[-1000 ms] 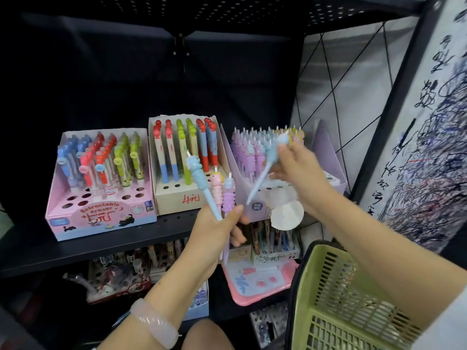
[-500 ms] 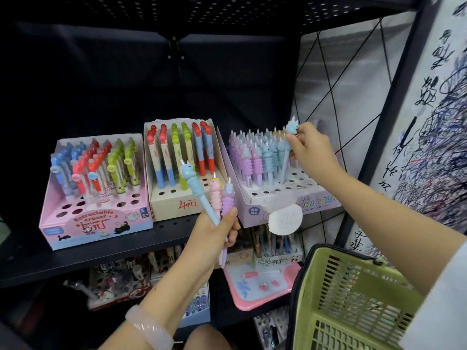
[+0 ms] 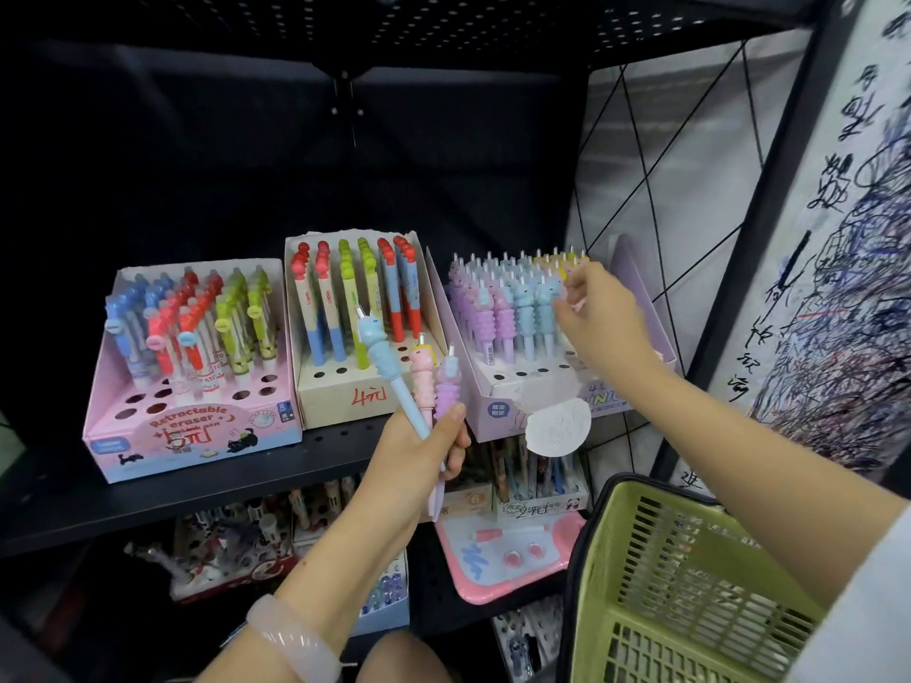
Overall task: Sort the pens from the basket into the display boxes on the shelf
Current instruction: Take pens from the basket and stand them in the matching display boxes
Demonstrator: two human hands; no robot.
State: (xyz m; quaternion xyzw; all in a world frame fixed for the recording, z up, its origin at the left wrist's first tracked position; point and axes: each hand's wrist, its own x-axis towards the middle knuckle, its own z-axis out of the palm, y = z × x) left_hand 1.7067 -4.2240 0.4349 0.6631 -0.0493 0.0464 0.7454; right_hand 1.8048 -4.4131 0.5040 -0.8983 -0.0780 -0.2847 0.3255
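Head view looks down on a dark shelf (image 3: 305,458) carrying three display boxes side by side. At the left stands a pink box (image 3: 190,416) with blue, red and green pens and several vacant holes in front. In the middle sits a beige box (image 3: 345,391) with red-topped and green-topped pens at its back and a row of vacant holes near the front. At the right is a lilac box (image 3: 498,401) packed with purple, pink and blue unicorn pens.

The left hand (image 3: 419,465) is raised in front of the beige and lilac boxes, its fingers curled round three unicorn pens that stand upright from the fist: a blue pen (image 3: 382,359), a pink pen (image 3: 423,377) and a purple pen (image 3: 447,382). A pale bangle (image 3: 291,638) circles that wrist.

The right hand (image 3: 604,320) reaches over the lilac box, its fingers loosely spread and gripping nothing, the fingertips (image 3: 562,308) just beside the blue pens in the front rows.

A green basket (image 3: 690,574) with a black rim hangs at the lower right, below the right forearm; whether pens lie inside cannot be told. Below the shelf, more stationery boxes and a pink tray (image 3: 503,569) show.
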